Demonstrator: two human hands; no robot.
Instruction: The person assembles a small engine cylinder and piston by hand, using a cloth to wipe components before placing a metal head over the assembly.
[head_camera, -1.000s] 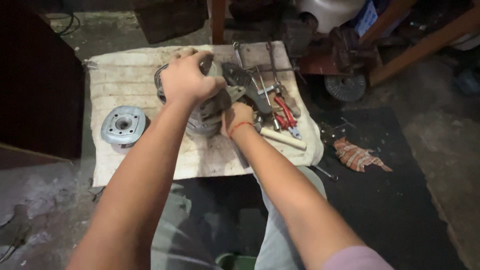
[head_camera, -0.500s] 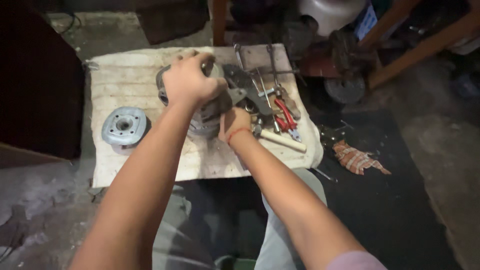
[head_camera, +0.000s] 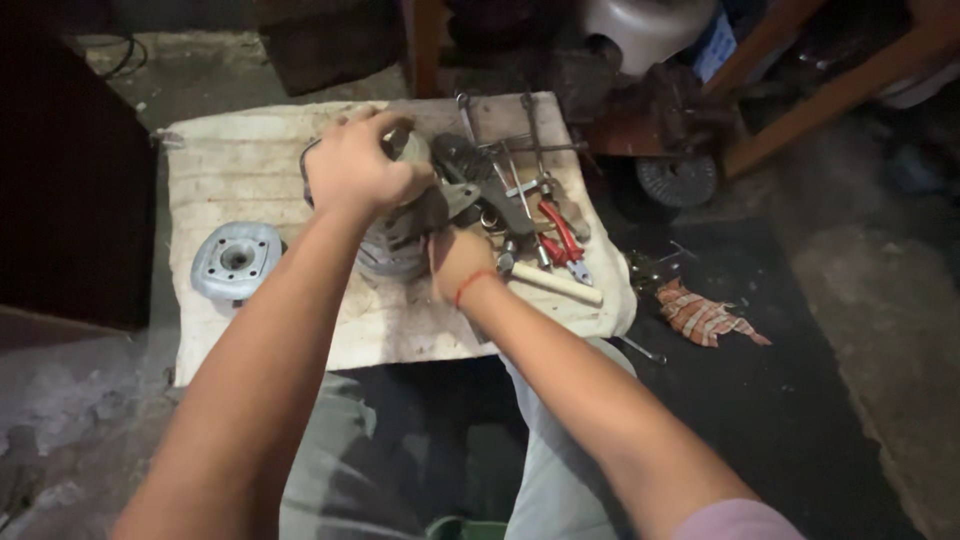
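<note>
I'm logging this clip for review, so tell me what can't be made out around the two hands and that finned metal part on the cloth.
Head view only:
- Finned metal part: its top and front are hidden by the left hand.
- Right hand: fingers tucked behind the part, so the grip is unclear.
- Tool pile: overlapping and dim; only the red-handled pliers are distinct.
- Background shelf items: dark, cut off by the top edge.

Finned cylinder (head_camera: 395, 245) half under hands.
</note>
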